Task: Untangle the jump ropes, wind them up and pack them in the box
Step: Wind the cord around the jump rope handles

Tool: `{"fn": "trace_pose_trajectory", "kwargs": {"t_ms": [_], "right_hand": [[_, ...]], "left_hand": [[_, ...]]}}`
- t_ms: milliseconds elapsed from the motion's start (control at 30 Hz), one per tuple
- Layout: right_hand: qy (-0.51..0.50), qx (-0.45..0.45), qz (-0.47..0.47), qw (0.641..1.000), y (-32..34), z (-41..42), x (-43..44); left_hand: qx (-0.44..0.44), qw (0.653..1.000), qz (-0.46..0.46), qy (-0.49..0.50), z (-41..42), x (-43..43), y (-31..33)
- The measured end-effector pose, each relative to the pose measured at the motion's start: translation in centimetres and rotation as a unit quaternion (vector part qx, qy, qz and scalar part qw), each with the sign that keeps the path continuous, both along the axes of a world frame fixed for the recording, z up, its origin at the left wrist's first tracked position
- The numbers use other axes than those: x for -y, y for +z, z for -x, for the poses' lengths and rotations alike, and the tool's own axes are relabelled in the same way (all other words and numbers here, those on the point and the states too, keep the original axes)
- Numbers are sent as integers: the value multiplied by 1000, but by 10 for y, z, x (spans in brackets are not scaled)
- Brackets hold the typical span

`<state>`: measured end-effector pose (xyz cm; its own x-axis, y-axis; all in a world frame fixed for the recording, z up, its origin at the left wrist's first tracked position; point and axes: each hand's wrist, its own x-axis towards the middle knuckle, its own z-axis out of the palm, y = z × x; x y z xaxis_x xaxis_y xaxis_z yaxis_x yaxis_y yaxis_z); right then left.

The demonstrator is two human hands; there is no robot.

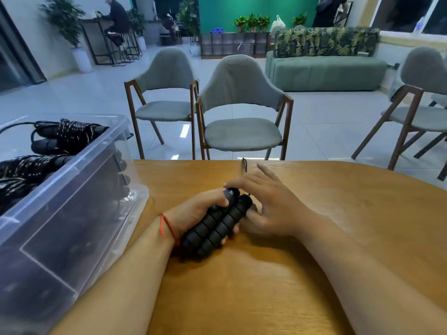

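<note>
My left hand (198, 213) grips two black ribbed jump rope handles (215, 228) side by side above the wooden table (314, 238). My right hand (266, 201) lies just right of the handles' top ends, fingers spread and mostly straight, touching the handles. A thin bit of black rope (244, 164) sticks up near the table's far edge beyond my right hand. The clear plastic box (79, 189) stands at the left and holds wound black ropes with white flecks (67, 134).
Two grey chairs (239, 112) stand past the table's far edge, another chair (420, 105) at the right. A green sofa (324, 71) and plants line the back wall. A person sits at a counter far left.
</note>
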<state>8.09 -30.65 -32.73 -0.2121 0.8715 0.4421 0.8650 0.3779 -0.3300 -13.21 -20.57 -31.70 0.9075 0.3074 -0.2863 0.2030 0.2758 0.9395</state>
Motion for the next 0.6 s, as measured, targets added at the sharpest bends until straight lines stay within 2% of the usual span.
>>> {"fn": "trace_pose_trajectory", "kwargs": {"t_ms": [167, 333, 600], "right_hand": [[26, 25, -28, 999, -3, 3, 1], [9, 18, -48, 999, -4, 1, 2], [12, -14, -47, 999, -5, 5, 2]], "left_hand": [[6, 997, 8, -82, 0, -1, 8], [-36, 994, 43, -91, 5, -3, 4], [-40, 991, 73, -104, 2, -3, 4]]}}
